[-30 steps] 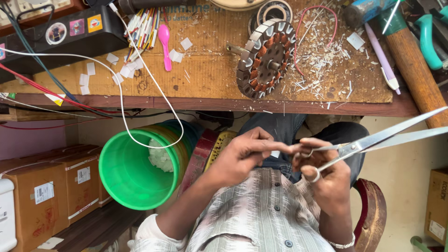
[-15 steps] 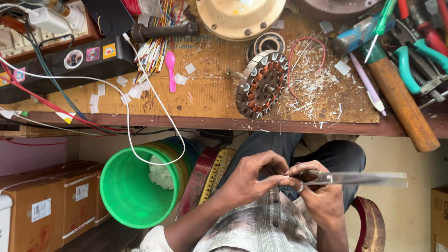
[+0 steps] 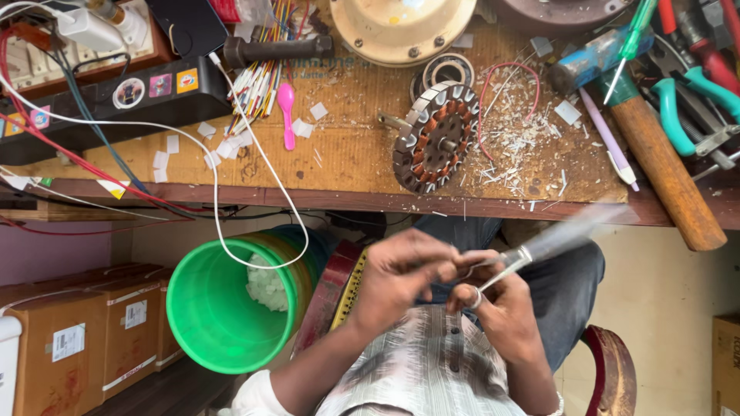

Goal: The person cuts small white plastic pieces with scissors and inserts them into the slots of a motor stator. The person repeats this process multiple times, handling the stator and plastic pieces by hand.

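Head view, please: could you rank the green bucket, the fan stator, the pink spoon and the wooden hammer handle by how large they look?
1. green bucket, largest, though it sits below the bench, so its distance from the camera differs.
2. wooden hammer handle, long.
3. fan stator, close to the handle in area; unsure.
4. pink spoon, smallest.

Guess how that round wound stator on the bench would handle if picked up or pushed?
The stator is probably heavy for its size: steel teeth, copper windings. Stiff, no flex. It seems to lie flat, so a push would likely slide it, though the shaft stub might snag. Windings could scratch.
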